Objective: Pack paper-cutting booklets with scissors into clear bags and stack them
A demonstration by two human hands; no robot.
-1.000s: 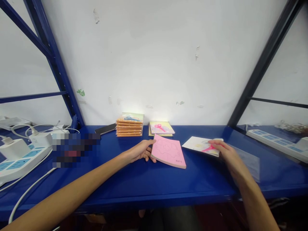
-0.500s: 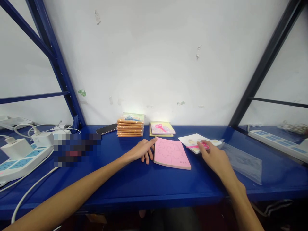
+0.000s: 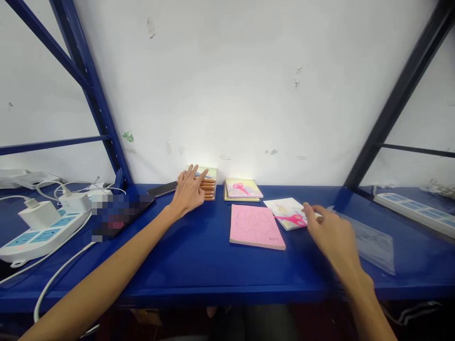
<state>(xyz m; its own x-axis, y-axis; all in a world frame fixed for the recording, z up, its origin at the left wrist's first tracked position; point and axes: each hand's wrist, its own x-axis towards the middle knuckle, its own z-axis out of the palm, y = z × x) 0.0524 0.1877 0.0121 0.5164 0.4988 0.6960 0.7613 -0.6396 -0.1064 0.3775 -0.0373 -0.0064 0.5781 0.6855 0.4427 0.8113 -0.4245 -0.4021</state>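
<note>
My left hand (image 3: 190,189) lies with fingers spread over the front and top of a stack of orange-edged packs (image 3: 210,188), partly hiding it. My right hand (image 3: 329,229) is at the right side of a white booklet (image 3: 279,204), its thumb and fingers apart and nothing seen in them. Pink scissors (image 3: 293,219) lie on that booklet, just left of my right thumb. Between the hands a pink booklet (image 3: 256,226), with a line-drawn vehicle on its cover, rests flat on the blue table.
Behind the pink booklet sits a small pile of packs (image 3: 243,188) with pink scissors on top. A clear plastic bag (image 3: 371,241) lies at the right. A phone (image 3: 162,189), a power strip (image 3: 46,237) with chargers and white cables are at the left; another power strip (image 3: 417,213) is far right.
My left hand has left the pink booklet's edge and moved left and back onto the orange-edged stack. My right hand has drawn slightly right, away from the scissors, which now lie free.
</note>
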